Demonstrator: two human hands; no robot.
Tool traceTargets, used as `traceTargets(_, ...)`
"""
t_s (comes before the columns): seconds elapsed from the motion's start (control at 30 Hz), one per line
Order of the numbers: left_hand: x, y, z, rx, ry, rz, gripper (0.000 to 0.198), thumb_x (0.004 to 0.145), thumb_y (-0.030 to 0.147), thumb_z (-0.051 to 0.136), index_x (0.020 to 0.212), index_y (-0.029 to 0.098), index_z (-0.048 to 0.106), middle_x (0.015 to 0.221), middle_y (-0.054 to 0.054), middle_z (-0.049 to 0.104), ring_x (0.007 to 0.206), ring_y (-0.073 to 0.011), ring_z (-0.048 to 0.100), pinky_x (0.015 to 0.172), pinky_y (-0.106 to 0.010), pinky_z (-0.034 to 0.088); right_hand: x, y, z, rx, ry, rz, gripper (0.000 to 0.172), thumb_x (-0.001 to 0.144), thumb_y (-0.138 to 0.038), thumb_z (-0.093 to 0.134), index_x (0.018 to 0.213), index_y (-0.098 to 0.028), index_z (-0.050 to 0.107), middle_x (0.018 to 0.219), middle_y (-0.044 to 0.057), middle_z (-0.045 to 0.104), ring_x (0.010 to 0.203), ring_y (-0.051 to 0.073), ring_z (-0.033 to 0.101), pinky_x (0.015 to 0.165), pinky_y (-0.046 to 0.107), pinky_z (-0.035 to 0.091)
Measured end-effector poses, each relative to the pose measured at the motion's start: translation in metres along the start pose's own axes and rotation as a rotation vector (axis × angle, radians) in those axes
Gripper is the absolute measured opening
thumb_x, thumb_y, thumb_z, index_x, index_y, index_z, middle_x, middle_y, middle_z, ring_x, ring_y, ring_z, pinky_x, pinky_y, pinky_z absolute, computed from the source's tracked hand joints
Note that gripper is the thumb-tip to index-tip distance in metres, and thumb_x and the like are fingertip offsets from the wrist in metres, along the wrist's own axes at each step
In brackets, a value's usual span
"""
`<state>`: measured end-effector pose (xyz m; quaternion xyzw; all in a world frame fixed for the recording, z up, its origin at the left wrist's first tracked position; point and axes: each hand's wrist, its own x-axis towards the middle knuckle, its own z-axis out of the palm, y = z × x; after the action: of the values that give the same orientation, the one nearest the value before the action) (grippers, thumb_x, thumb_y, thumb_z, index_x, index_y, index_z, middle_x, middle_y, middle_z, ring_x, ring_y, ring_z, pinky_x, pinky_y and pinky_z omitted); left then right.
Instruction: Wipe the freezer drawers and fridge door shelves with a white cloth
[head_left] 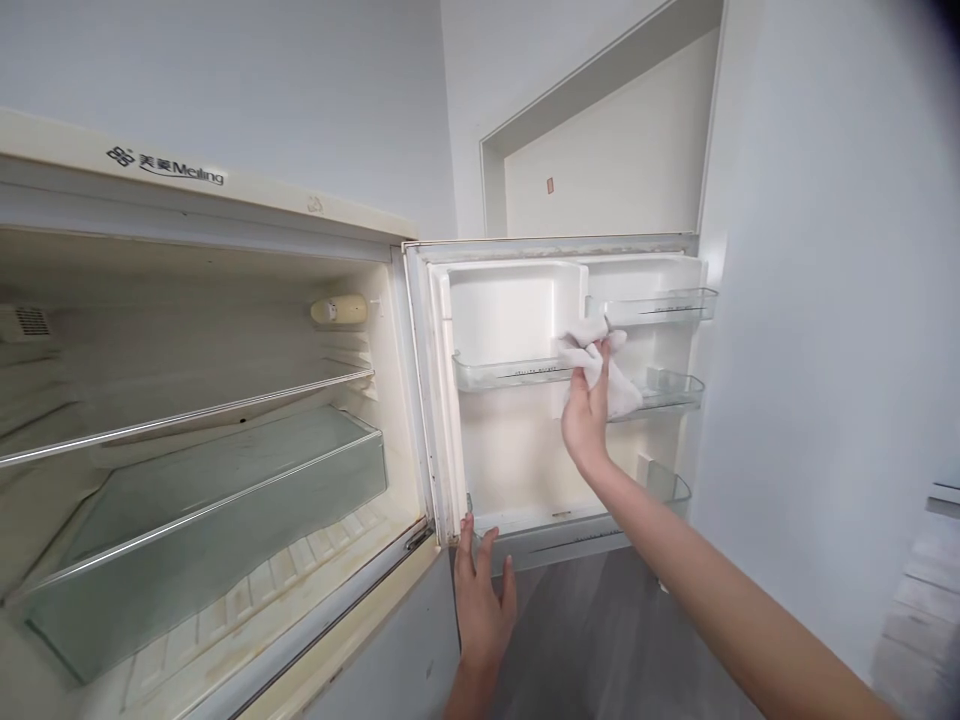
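Note:
My right hand (587, 420) grips a white cloth (619, 390) in front of the inner side of the open fridge door (517, 440). The cloth lies bunched beside the left middle door shelf (480, 374), and part of it hangs over the right middle shelf (682, 392). Lower down, my left hand (484, 590) has its fingers spread at the left end of the bottom door shelf (570, 540). Whether its fingertips touch the shelf I cannot tell.
The fridge body stands open on the left, with a glass shelf (187, 415) and a clear drawer (225, 510) inside. A cream lamp cover (340, 310) is on its inner wall. Behind the door is a wall niche (615, 150); a white wall (810, 300) rises on the right.

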<state>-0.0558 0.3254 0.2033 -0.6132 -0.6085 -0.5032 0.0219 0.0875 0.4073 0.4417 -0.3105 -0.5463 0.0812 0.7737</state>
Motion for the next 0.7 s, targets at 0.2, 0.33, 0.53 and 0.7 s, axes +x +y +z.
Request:
traceTargets(0.2, 0.000, 0.000, -0.001, -0.007, -0.005, -0.005, 0.037, 0.087, 0.030, 0.039, 0.123, 0.030, 0.048, 0.154, -0.008, 0.029, 0.144, -0.0243, 0.023, 0.109, -0.053, 0.040, -0.017, 0.005, 0.027, -0.281, 0.061, -0.257, 0.055, 0.094, -0.033, 0.031, 0.147, -0.027, 0.020, 0.157, 0.005, 0.006, 0.143, 0.024, -0.006, 0.113, 0.057, 0.006)
traceTargets(0.33, 0.001, 0.001, 0.000, -0.014, -0.018, -0.025, 0.037, 0.087, 0.032, 0.038, 0.124, 0.032, 0.047, 0.155, -0.007, 0.026, 0.145, -0.0242, 0.022, 0.110, -0.053, 0.039, -0.035, -0.007, 0.040, -0.411, -0.028, -0.348, 0.063, 0.090, -0.025, 0.031, 0.149, -0.029, 0.011, 0.156, 0.005, 0.008, 0.142, 0.029, -0.008, 0.109, 0.064, 0.009)
traceTargets(0.53, 0.000, 0.000, 0.002, -0.022, -0.063, -0.055, 0.038, 0.089, 0.033, 0.034, 0.125, 0.034, 0.044, 0.156, -0.006, 0.021, 0.146, -0.0233, 0.017, 0.109, -0.053, 0.040, -0.058, -0.022, 0.066, -0.475, -0.217, -0.482, 0.069, 0.088, -0.022, 0.035, 0.150, -0.028, 0.005, 0.156, 0.002, 0.009, 0.142, 0.029, -0.008, 0.111, 0.059, 0.009)
traceTargets(0.7, 0.001, -0.002, 0.000, -0.014, -0.059, -0.024, 0.038, 0.088, 0.032, 0.035, 0.125, 0.033, 0.043, 0.155, -0.007, 0.023, 0.146, -0.0231, 0.017, 0.110, -0.053, 0.038, -0.060, -0.028, 0.066, -0.461, -0.472, -0.651, 0.064, 0.086, -0.021, 0.038, 0.148, -0.025, 0.024, 0.153, 0.000, 0.025, 0.143, 0.025, -0.001, 0.115, 0.051, 0.006)
